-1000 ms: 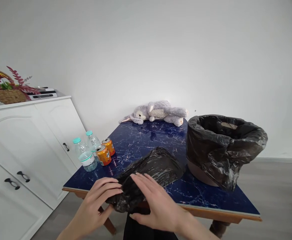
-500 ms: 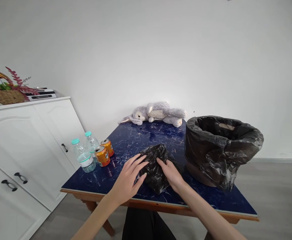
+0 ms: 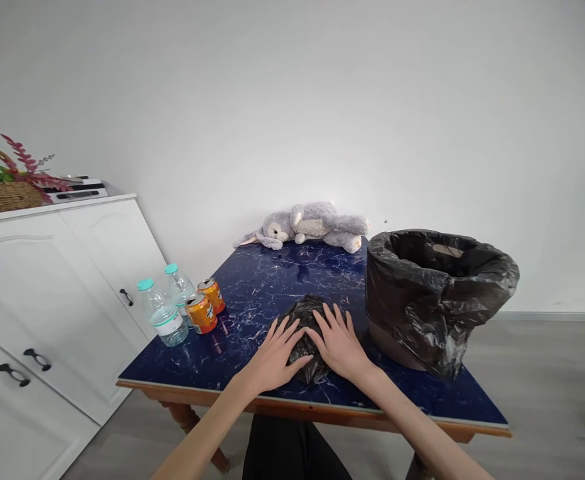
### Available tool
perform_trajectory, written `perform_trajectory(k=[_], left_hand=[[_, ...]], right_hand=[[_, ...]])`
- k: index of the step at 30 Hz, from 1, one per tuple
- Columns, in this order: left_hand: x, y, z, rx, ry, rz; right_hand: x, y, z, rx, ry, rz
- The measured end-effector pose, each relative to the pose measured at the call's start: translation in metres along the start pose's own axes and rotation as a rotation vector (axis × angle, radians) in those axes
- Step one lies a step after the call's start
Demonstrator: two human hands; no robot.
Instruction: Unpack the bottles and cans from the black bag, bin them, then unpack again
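A crumpled black plastic bag (image 3: 306, 308) lies on the blue marbled tabletop near its front edge. Both of my palms rest on it, so much of the bag is hidden. My left hand (image 3: 276, 357) covers its left side with the fingers spread. On its right side lies my right hand (image 3: 339, 343), flat, fingers stretched out and pointing away from me. The two hands nearly meet over the bag's middle. To the right stands a bin (image 3: 395, 347) lined with another black plastic bag (image 3: 422, 293) folded over its rim.
Two clear bottles with teal caps (image 3: 165, 317) and two orange cans (image 3: 202, 313) stand at the table's left side. A grey plush rabbit (image 3: 315, 223) lies along the back edge by the wall. A white cabinet (image 3: 72, 267) holds a flower basket (image 3: 9, 193).
My right hand has gone from a curled grip at the bag's side to lying flat on top. The left hand has settled onto the bag, which looks flatter and more compact.
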State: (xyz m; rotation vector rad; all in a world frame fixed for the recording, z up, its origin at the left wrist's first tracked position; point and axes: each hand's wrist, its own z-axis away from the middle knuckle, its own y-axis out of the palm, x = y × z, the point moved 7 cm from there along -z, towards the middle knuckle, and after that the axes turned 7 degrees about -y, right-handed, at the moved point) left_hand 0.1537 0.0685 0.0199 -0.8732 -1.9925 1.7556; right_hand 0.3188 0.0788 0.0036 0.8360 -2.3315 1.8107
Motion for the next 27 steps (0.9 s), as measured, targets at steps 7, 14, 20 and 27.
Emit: perform_trajectory(k=[7,14,20,27], left_hand=[[0.022,0.006,0.01,0.035,-0.038,0.02],[0.024,-0.018,0.03,-0.05,-0.097,0.142],[0.028,-0.031,0.036,-0.04,-0.057,0.173],[0.042,-0.035,0.03,0.028,-0.123,0.247]], right_hand=[[-0.011,0.004,-0.008,0.096,-0.05,0.008],[0.066,-0.024,0.044,-0.058,-0.396,-0.036],[0.068,-0.015,0.044,-0.025,-0.357,-0.024],[0.037,-0.036,0.042,-0.141,-0.075,-0.476]])
